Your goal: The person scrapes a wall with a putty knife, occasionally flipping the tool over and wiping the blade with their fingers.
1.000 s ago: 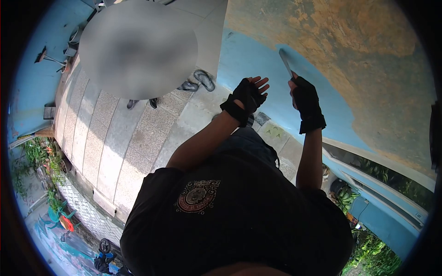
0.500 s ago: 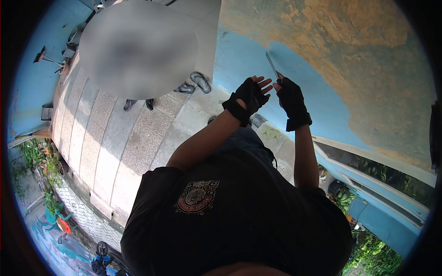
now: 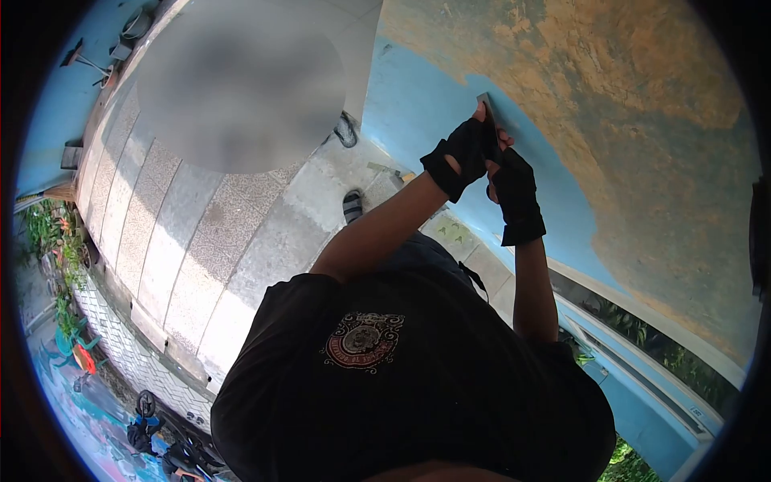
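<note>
A flat-bladed scraper (image 3: 483, 100) points up toward the wall (image 3: 430, 96), its metal end showing beyond my fingers. My right hand (image 3: 515, 189), in a black fingerless glove, is closed around the lower part, which the gloves mostly hide. Against the blade lies my left hand (image 3: 466, 153), gloved the same way, with fingertips pressed along it. Both hands meet close in front of the wall, where blue paint borders a rough, bare brownish patch (image 3: 634, 104).
A large grey blur (image 3: 241, 88) covers the upper left, with a shoe (image 3: 345, 130) beside it. A striped sandal (image 3: 352, 206) rests on the tiled floor (image 3: 233, 213). Potted plants (image 3: 68, 241) and a motorbike (image 3: 165, 438) stand at left. Windows (image 3: 642, 333) run along the right.
My left hand has moved up and right, from open beside the scraper onto its blade. The right hand has lowered slightly, and the view has shifted.
</note>
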Available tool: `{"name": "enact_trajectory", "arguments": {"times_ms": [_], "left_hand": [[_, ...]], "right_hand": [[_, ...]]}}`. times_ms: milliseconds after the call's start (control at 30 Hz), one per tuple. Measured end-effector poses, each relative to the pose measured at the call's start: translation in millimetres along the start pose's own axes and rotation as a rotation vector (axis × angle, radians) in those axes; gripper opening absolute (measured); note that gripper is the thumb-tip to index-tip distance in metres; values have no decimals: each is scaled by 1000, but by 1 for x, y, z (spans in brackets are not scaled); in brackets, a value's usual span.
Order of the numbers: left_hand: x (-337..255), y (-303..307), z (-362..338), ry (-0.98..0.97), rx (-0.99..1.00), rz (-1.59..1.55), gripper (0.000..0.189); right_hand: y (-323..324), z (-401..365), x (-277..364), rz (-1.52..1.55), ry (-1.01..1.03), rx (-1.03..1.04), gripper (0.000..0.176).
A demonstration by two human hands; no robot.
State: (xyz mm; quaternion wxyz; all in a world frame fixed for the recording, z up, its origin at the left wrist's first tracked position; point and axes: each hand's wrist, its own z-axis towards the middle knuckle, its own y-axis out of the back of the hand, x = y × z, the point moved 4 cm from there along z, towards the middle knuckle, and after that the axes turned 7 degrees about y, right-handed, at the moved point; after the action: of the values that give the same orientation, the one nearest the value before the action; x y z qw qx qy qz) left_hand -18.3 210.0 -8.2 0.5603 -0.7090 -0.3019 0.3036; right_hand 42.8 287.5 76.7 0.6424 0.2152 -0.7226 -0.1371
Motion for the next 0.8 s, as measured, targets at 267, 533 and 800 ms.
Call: {"name": "enact_trajectory", "arguments": {"times_ms": [267,533,800], "left_hand": [[8,-9,0,-73,-137,-89,57],[7,-11,-1,-96,-189,-94,58],[3,-8,1,-77,-210,-55,57]], "right_hand": [[-3,3,-24,-133,249,-73,44],[-1,3,-17,-209,323,-57,41],[-7,6,-13,-263,333,-54,41]]}}
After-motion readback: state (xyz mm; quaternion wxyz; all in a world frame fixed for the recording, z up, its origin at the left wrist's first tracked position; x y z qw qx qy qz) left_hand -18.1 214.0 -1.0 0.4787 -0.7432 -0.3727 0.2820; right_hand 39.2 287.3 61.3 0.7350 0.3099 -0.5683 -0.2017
